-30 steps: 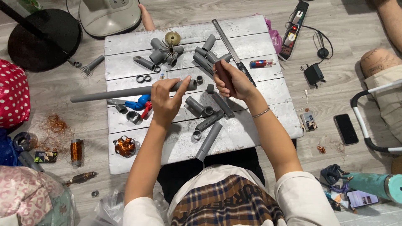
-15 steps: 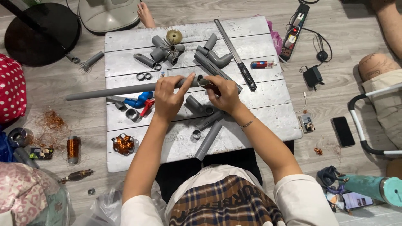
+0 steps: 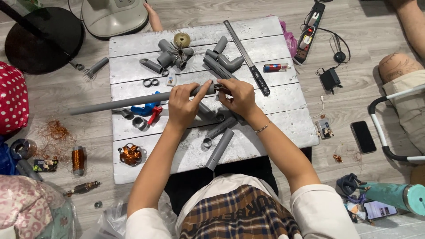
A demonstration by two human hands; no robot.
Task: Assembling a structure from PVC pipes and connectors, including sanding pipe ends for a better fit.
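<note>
1. Left hand (image 3: 183, 108) is gripping a long grey pipe (image 3: 133, 101) near its right end, fingers curled around it, index finger stretched along the top.
2. Right hand (image 3: 239, 95) is meeting that pipe end, fingers pinching a small dark fitting (image 3: 218, 86) against it; the fitting's exact kind is hard to tell.
3. The pipe is hovering level over the whitewashed plank bench (image 3: 274, 115), its free end reaching past the bench's left edge.
4. Short grey pipe pieces (image 3: 219, 146) are lying just below the hands.
5. A blue and red tool (image 3: 148, 110) is lying under the pipe; a copper wire coil (image 3: 130, 154) is sitting nearer the front left corner.
</note>
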